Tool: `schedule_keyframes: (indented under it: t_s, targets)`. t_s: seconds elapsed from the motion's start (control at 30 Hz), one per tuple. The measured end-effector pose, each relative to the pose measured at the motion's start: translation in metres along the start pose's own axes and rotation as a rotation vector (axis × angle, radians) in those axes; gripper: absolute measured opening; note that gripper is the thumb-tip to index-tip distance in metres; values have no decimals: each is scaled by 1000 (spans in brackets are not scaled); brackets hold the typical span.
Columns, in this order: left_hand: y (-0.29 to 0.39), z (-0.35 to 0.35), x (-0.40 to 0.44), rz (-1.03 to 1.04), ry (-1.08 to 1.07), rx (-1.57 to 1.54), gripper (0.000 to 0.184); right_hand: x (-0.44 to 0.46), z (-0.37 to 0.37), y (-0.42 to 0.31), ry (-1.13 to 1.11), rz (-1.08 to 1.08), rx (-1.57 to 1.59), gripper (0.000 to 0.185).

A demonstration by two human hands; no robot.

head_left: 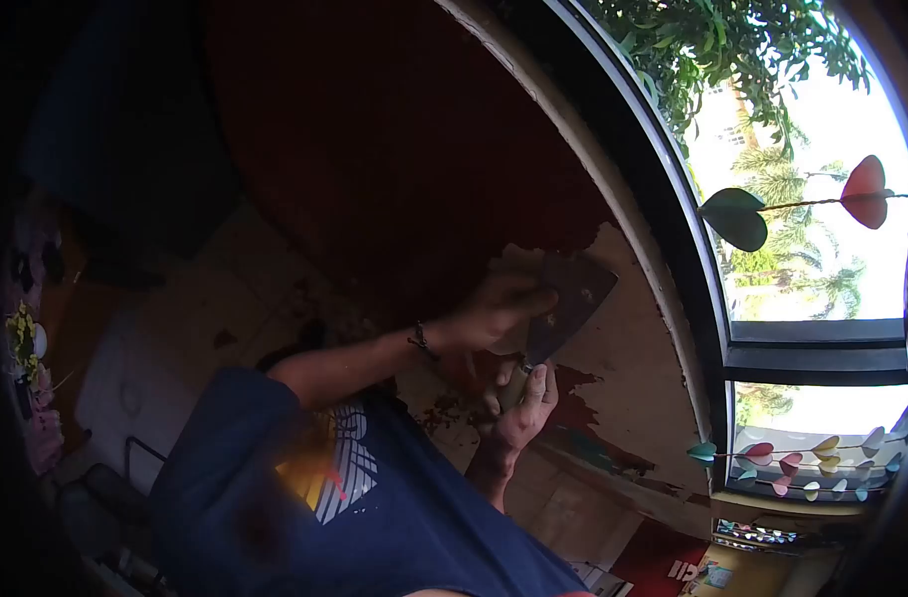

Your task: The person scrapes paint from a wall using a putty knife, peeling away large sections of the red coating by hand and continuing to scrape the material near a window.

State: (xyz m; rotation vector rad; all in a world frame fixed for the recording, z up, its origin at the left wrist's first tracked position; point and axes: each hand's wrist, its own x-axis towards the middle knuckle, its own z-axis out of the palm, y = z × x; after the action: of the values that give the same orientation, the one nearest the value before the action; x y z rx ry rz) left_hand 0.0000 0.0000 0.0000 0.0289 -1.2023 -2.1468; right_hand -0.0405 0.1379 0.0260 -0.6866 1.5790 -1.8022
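Observation:
A broad-bladed scraper (573, 298) is pressed against or held close to a wall of peeling dark red paint (404, 149). My right hand (525, 406) is closed around its handle, thumb along the neck. My left hand (494, 310), with a dark bracelet at the wrist, has its fingers on the blade; part of its grip lies in shadow. Around the blade, pale bare plaster (623, 368) shows with ragged paint edges. Whether the blade's edge touches the wall cannot be made out.
A dark-framed window (822, 333) stands at the right, with strings of paper hearts (734, 219) across it. Paint flakes litter the floor (240, 264). A dark chair (100, 507) is at lower left, and pink and yellow items (38, 388) lie at the far left.

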Motion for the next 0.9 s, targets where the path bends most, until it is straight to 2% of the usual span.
schedule_keyframes:
  t_s: [0.03,0.07,0.1,0.17,0.3,0.4,0.5,0.57,0.63,0.9]
  targets:
    - [4,1,0,215,42,180,30,0,2,2,-2,-29,17,34]
    - [6,3,-1,423,89,363,33,-2,1,2,-3,-52,36,32]
    - [7,2,-12,388,104,365,33,-12,1,5,6,-17,42,32]
    - [14,0,-14,-81,21,64,32,-14,0,6,74,-36,-15,28]
    - [4,-1,-15,-58,5,146,33,-12,-15,16,53,-13,-17,27]
    - [4,-2,-15,-118,48,15,34,-10,-4,10,31,14,-56,27]
    - [0,0,-12,-52,72,-28,34,-14,-4,8,78,12,-38,27]
    - [-5,0,-11,23,3,126,34,-15,-11,6,96,20,-14,27]
    - [3,0,-10,32,29,121,33,-9,-8,4,66,19,-20,27]
    - [9,0,-11,-59,33,52,32,-10,-17,5,43,-23,-54,28]
